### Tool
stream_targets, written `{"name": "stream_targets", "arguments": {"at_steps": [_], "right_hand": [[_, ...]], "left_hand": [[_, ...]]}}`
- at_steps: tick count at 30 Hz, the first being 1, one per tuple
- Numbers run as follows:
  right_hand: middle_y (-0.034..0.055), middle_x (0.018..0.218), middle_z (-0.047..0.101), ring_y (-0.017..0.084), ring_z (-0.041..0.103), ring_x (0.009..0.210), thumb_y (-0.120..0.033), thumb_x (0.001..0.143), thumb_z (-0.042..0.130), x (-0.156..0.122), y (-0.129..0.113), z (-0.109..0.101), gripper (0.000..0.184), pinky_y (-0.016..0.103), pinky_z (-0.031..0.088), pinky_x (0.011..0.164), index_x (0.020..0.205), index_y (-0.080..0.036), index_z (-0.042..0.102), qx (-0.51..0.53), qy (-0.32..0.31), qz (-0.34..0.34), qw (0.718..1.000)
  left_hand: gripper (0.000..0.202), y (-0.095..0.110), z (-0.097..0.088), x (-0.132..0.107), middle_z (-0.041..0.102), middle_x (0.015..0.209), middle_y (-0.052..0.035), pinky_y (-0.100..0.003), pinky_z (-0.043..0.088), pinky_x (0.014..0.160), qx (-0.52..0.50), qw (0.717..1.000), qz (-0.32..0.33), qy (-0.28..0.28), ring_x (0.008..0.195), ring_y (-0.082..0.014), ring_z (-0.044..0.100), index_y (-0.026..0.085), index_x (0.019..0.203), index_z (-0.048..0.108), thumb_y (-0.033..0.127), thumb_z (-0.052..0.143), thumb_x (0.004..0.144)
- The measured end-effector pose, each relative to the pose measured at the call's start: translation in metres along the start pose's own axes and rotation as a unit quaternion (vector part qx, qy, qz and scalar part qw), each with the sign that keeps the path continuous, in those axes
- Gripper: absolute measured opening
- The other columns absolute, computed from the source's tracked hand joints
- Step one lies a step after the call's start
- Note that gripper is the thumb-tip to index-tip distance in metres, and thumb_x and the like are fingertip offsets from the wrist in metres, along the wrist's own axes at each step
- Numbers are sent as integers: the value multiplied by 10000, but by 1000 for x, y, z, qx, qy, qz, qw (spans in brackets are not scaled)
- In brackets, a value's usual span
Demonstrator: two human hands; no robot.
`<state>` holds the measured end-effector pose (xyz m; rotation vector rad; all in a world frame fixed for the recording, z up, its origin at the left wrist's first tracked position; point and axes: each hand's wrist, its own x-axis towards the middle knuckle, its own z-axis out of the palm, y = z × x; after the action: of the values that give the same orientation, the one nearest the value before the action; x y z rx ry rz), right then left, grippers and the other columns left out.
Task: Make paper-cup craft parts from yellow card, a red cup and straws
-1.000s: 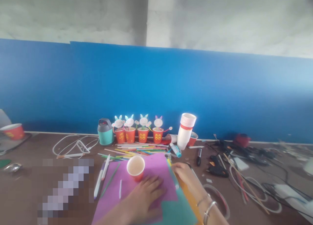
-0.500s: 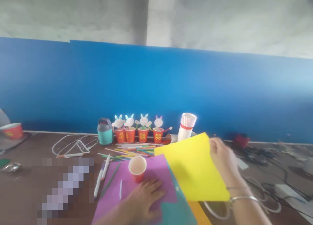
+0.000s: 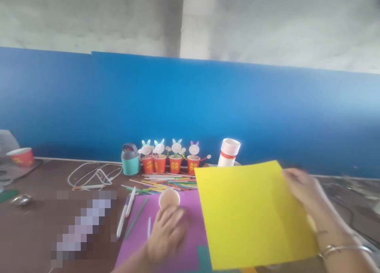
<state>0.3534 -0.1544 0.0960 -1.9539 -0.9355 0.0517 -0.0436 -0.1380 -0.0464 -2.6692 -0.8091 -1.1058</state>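
Observation:
My right hand [image 3: 299, 186] is closed on the upper right edge of a yellow sheet of paper [image 3: 249, 213], which is lifted and tilted toward me. My left hand [image 3: 170, 231] is raised over a purple sheet [image 3: 135, 243], just in front of a paper cup [image 3: 169, 198] and hiding its lower part. Its fingers look bent but are smeared by motion, so I cannot tell whether they touch the cup. A thin green stick [image 3: 136, 217] and a short white strip [image 3: 149, 227] lie on the purple sheet. Part of a teal sheet [image 3: 204, 257] shows below the yellow one.
Behind the sheets lie many coloured sticks [image 3: 166, 182]. Red cups with rabbit-faced figures [image 3: 175, 164] line the back, between a teal device [image 3: 130, 164] and stacked paper cups [image 3: 229, 152]. Markers [image 3: 122, 219] and a white cable [image 3: 89, 178] lie left. A blue panel [image 3: 178, 103] stands behind.
My right hand has drawn the yellow sheet to the right and toward me. My left hand, spread flat on the purple sheet before, has lifted and bent its fingers.

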Motion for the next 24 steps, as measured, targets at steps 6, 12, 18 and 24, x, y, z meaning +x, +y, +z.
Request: {"name": "stream_targets", "arguments": {"at_steps": [6, 12, 18, 24], "right_hand": [[49, 642, 679, 219, 595, 625, -399, 695, 481, -30, 44, 68, 266, 279, 406, 565, 707, -183, 635, -15, -145, -44, 988], [21, 566, 636, 179, 540, 518, -374, 719, 436, -53, 43, 85, 254, 256, 356, 484, 670, -189, 604, -59, -200, -29, 978], [82, 709, 704, 212, 627, 641, -285, 782, 386, -81, 38, 109, 273, 263, 419, 545, 734, -161, 624, -50, -242, -33, 968], [85, 798, 738, 215, 676, 763, -212, 769, 472, -116, 22, 137, 224, 256, 460, 655, 822, -142, 678, -50, -284, -58, 956]], "left_hand": [[652, -20, -20, 24, 486, 1354, -167, -540, 381, 979, 61, 961, -269, 8, 1250, -371, 434, 203, 1383, 356, 364, 584, 793], [637, -36, -18, 21, 558, 1268, -129, -457, 444, 913, -3, 951, -305, -52, 1130, -314, 558, 229, 1358, 346, 370, 590, 787], [706, -43, -22, 24, 501, 1305, -153, -501, 408, 934, 77, 947, -310, 28, 1151, -335, 542, 224, 1403, 248, 349, 592, 799], [710, -53, -17, 18, 528, 1280, -160, -514, 413, 938, 62, 941, -331, 18, 1135, -332, 563, 227, 1421, 239, 352, 587, 815]]}}
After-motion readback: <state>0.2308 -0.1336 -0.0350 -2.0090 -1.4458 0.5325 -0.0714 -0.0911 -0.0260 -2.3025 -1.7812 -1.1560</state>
